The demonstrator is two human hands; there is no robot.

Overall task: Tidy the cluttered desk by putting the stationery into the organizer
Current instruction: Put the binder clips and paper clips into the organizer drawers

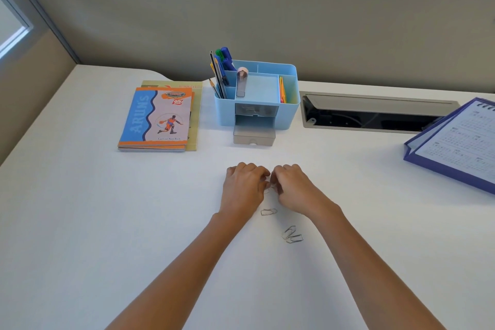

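A light blue organizer (pixel 289 112) stands at the back of the white desk, holding pens, a pencil, a tape roll and coloured sticky notes. Its small grey drawer (pixel 254 136) is pulled out at the front. My left hand (pixel 245 186) and my right hand (pixel 293 187) meet knuckles-up in front of it, fingers curled, pinching a paper clip (pixel 267 190) between them. A loose paper clip (pixel 268 212) lies just below the hands. Two more paper clips (pixel 292 234) lie touching, nearer to me under my right wrist.
Two exercise books (pixel 158 118) are stacked left of the organizer. A grey cable slot (pixel 375 112) is set into the desk on the right. A blue-framed desk calendar (pixel 455 142) lies at the right edge. A beige partition wall runs behind.
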